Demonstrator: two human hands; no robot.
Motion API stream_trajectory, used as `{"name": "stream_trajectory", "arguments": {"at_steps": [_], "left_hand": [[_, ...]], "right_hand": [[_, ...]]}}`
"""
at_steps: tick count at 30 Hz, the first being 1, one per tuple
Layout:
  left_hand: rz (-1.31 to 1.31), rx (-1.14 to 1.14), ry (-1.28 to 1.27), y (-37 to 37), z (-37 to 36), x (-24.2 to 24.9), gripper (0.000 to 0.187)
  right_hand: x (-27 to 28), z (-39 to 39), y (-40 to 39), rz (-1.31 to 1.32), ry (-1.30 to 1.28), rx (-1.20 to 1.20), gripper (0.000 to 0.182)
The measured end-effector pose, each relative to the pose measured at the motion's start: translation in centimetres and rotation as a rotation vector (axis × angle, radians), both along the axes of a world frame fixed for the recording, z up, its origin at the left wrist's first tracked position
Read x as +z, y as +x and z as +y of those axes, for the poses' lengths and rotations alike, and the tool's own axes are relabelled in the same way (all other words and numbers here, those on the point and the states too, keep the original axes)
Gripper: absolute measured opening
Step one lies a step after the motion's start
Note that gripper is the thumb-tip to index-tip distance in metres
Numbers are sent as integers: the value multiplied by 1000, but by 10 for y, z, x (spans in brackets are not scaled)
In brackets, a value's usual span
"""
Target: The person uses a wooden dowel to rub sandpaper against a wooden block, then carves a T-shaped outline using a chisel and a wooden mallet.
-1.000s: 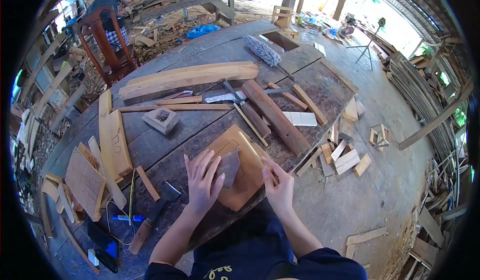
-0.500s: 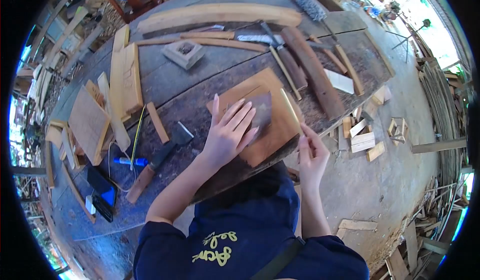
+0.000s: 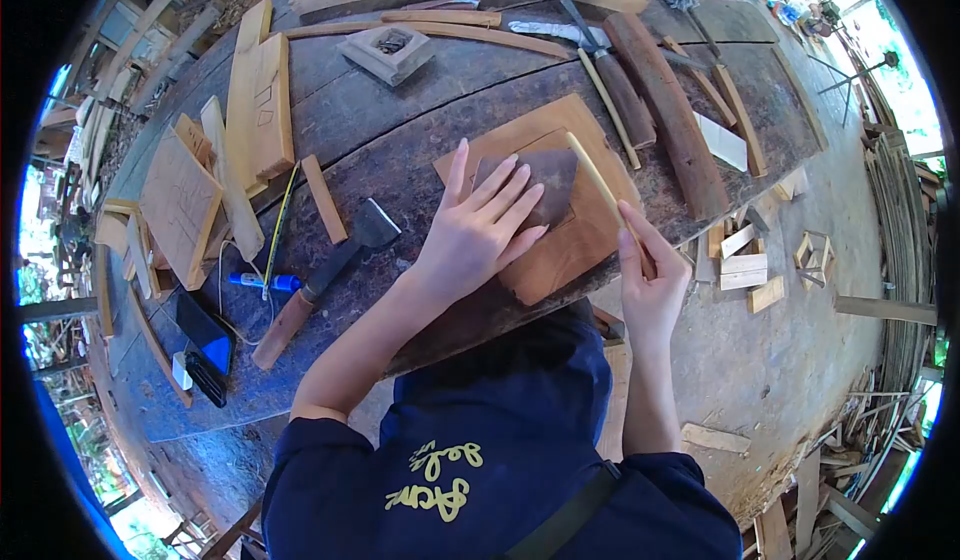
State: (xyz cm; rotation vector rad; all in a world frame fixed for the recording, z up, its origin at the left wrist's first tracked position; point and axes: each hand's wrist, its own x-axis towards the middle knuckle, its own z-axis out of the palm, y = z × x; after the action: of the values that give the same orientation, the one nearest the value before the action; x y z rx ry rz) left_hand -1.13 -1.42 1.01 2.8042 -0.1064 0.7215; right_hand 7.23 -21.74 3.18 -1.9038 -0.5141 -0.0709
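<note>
My left hand (image 3: pixel 485 225) lies flat with fingers spread, pressing on a thin dark sheet (image 3: pixel 555 180). That sheet rests on a squarish brown wooden board (image 3: pixel 590 245) near the table's front edge, and thin lines show on the wood around it. Pinched in my right hand (image 3: pixel 655 275) is a slim pale wooden stick (image 3: pixel 595 175). The stick slants across the board's right part, its far tip close to the sheet's upper right corner.
Left of the board lie a broad-bladed chisel (image 3: pixel 335 270), a blue marker (image 3: pixel 265 282) and a phone (image 3: pixel 205 332). A stone-like block (image 3: pixel 388 55) sits farther back. Planks (image 3: pixel 260 110) stand left; a dark wooden bar (image 3: pixel 668 115) lies right. Offcuts (image 3: pixel 745 270) are on the floor.
The view has shifted, so the table items appear higher and farther right. The stick's tip now sits nearer the sheet's corner. My left hand still presses on the sheet.
</note>
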Motion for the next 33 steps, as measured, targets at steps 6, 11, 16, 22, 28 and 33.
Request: {"name": "stream_trajectory", "arguments": {"at_steps": [6,11,16,22,28,33], "left_hand": [[-34,11,-80,4,1,-1,37],[65,84,-50,9,-4,-1,47],[88,102,-24,10,-5,-2,46],[91,88,-66,12,-4,-3,45],[88,78,-84,13,-3,-4,46],[86,83,-90,13,-3,-5,46]], "right_hand": [[-14,1,2,-120,-167,75,27],[-24,7,-3,-256,-213,34,33],[-20,15,-15,-293,-312,28,39],[-25,17,-13,-305,-309,18,40],[-23,18,-9,-314,-319,30,40],[-21,21,-18,-307,-365,52,41]]}}
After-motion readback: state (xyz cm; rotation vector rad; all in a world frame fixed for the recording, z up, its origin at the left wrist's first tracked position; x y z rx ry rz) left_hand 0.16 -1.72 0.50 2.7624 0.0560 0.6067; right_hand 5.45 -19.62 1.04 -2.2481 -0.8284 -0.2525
